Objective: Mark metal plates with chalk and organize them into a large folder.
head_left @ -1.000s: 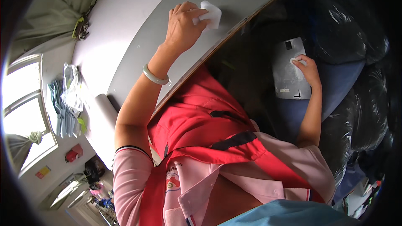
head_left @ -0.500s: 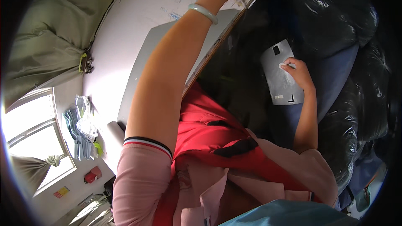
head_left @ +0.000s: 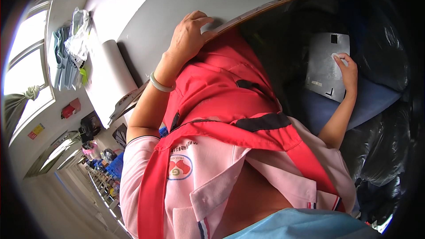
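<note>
My left hand (head_left: 190, 33) is over the grey board (head_left: 177, 0) on the table, near its front edge. Its fingers are bent but apart, with nothing visible in them, and a pale bangle (head_left: 160, 84) circles the wrist. On the right, my right hand (head_left: 349, 73) pinches a small white round piece (head_left: 335, 56) against a flat grey plate (head_left: 321, 59). That plate has black marks, a light strip and whitish smudges. I cannot tell whether my right hand also bears its weight.
The table's wooden edge (head_left: 270, 8) curves across the top. Dark plastic-wrapped bundles (head_left: 380, 150) and blue-grey cloth (head_left: 372, 106) lie at the right. A white roll (head_left: 110, 77) lies at the table's left end. Plastic and blue-grey pieces (head_left: 66, 57) hang beside the window (head_left: 31, 57).
My left hand has come back from the far end of the table to its near edge. The view has turned; my right hand keeps its pinch at the grey plate.
</note>
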The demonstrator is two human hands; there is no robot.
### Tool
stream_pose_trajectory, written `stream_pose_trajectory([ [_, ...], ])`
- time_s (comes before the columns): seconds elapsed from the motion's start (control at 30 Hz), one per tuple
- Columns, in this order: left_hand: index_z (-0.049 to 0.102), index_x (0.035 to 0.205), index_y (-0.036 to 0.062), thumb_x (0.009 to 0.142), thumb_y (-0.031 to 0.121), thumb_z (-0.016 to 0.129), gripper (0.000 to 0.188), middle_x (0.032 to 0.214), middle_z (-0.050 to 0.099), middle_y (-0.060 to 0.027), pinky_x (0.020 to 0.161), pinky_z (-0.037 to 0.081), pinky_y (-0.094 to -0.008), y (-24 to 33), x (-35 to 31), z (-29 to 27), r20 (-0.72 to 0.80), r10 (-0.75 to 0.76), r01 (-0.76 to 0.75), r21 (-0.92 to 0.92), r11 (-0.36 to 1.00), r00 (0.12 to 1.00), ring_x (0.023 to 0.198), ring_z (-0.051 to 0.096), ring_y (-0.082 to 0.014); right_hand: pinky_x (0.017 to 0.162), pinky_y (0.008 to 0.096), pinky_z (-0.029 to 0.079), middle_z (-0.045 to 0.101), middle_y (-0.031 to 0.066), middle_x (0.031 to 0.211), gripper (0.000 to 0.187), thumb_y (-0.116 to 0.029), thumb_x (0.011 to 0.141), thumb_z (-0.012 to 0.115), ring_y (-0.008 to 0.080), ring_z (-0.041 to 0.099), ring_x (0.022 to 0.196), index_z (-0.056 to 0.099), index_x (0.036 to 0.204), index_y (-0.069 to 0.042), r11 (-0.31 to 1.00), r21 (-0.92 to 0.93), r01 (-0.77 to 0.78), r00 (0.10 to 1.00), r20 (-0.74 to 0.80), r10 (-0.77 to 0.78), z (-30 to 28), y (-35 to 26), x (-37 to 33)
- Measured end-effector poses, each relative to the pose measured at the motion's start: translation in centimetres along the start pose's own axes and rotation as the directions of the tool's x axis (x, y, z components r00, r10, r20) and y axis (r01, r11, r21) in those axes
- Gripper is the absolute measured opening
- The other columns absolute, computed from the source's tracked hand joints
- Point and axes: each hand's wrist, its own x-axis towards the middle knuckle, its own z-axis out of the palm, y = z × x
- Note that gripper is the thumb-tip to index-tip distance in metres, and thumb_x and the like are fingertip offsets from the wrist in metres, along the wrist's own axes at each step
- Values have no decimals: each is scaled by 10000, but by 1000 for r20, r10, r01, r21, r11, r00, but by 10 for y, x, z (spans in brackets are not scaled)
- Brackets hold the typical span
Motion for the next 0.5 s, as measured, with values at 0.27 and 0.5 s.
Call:
stream_pose_trajectory([
  [0.27,750,1102,27,858,146,769,273,1133,696,-129,833,559,-397,-4,-9,20,-52,30,-40,-188,981,998,907,686,-328,820,238,442,667,3,869,239,-253,945,736,88,563,840,694,958,-18,994,-14,110,991,83,-108,2,-20,0],
  [0.5,746,1089,15,897,164,672,253,1099,695,-127,844,558,-406,37,-1,35,-90,143,-150,-78,986,986,903,692,-343,790,256,449,652,5,829,231,-231,936,733,93,553,802,683,937,-5,969,-102,224,963,174,-205,-5,-62,-6],
])
